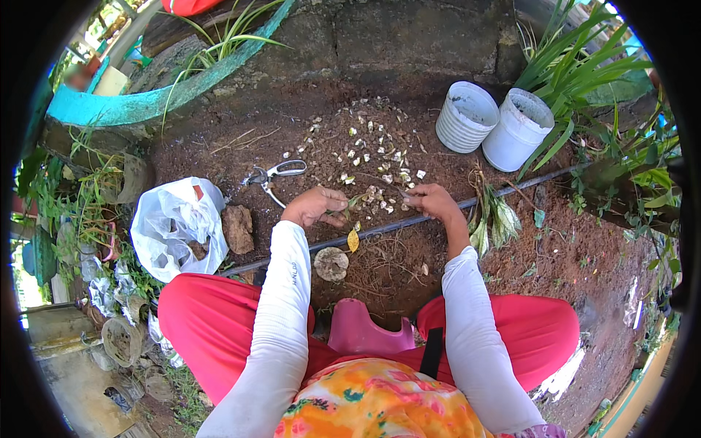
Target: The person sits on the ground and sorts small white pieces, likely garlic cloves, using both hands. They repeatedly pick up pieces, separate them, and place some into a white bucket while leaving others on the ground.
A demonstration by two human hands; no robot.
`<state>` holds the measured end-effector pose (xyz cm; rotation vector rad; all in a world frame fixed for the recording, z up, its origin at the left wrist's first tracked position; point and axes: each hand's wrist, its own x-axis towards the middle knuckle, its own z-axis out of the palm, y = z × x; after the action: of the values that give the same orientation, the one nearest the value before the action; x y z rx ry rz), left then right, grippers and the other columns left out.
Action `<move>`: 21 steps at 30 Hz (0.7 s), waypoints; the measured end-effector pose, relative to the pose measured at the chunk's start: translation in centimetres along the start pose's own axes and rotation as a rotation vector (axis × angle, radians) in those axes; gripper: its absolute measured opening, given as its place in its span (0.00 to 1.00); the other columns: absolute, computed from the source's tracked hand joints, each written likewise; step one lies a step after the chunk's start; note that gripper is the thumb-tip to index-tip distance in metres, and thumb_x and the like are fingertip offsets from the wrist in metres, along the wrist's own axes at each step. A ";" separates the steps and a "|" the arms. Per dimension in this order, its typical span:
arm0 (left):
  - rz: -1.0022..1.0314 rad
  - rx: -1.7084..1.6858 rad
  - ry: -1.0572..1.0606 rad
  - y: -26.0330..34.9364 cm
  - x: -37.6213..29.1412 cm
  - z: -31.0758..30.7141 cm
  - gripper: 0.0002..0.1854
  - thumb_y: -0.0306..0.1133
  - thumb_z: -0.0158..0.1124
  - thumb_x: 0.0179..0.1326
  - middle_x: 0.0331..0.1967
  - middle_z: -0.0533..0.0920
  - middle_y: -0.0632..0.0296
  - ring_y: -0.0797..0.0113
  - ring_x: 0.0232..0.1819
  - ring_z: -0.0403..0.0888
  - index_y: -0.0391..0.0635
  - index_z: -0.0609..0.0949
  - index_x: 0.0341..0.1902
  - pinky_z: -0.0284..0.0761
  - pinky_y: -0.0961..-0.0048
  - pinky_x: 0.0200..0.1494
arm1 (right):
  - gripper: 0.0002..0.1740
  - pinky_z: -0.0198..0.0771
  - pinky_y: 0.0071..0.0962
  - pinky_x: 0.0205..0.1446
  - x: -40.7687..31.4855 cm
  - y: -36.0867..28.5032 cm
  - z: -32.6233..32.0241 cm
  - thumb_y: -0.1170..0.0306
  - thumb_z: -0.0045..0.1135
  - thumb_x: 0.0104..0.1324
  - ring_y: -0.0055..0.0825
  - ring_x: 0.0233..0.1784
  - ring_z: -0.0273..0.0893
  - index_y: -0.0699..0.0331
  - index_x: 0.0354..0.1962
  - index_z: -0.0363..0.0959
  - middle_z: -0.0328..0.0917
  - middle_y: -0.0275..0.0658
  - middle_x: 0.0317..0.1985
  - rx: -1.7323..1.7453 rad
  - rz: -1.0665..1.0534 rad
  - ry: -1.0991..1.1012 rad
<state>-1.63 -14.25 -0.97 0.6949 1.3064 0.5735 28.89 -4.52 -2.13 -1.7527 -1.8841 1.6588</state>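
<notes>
My left hand (319,206) is closed on a small green plant piece (356,200) over the soil. To its right, my right hand (430,201) pinches the end of a thin, dark item (404,192) that I cannot identify surely. Between and beyond both hands, many pale cut plant pieces (388,178) lie scattered on brown soil. Pruning shears (272,173) with pale handles rest on the soil beyond my left hand. Nearer me, a yellow leaf (353,241) lies by a round, pale disc-like piece (331,264).
A white plastic bag (178,230) and a rough stone (237,229) are at left. A dark pipe (383,225) crosses the soil. Two white containers (467,117) stand far right, near uprooted leafy plants (493,219). A pink plastic stool (368,328) is between my legs.
</notes>
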 end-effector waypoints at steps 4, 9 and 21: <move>-0.105 0.489 -0.129 -1.3 -0.3 1.3 0.17 0.36 0.67 0.62 0.51 0.83 0.57 0.61 0.45 0.83 0.44 0.85 0.52 0.83 0.62 0.48 | 0.21 0.62 0.28 0.23 0.0 0.1 0.3 0.60 0.71 0.58 0.22 0.17 0.67 0.62 0.47 0.83 0.72 0.34 0.19 -0.013 -0.035 0.005; -0.278 0.592 -0.338 -2.6 0.8 2.7 0.26 0.50 0.69 0.58 0.56 0.82 0.56 0.57 0.56 0.79 0.49 0.84 0.56 0.80 0.57 0.51 | 0.22 0.64 0.30 0.26 0.0 0.1 -0.3 0.60 0.71 0.57 0.24 0.21 0.69 0.61 0.47 0.83 0.75 0.37 0.22 -0.032 0.004 -0.008; 0.359 1.227 0.645 -11.0 4.8 10.0 0.12 0.34 0.64 0.56 0.39 0.84 0.49 0.50 0.44 0.85 0.42 0.82 0.42 0.80 0.55 0.48 | 0.22 0.65 0.26 0.25 0.8 0.6 1.4 0.62 0.71 0.58 0.21 0.20 0.68 0.62 0.48 0.82 0.76 0.34 0.24 -0.068 -0.048 -0.048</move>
<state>8.98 -19.57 -11.13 1.8812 2.1509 0.2081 28.09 -4.90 -3.64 -1.6920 -2.0091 1.6538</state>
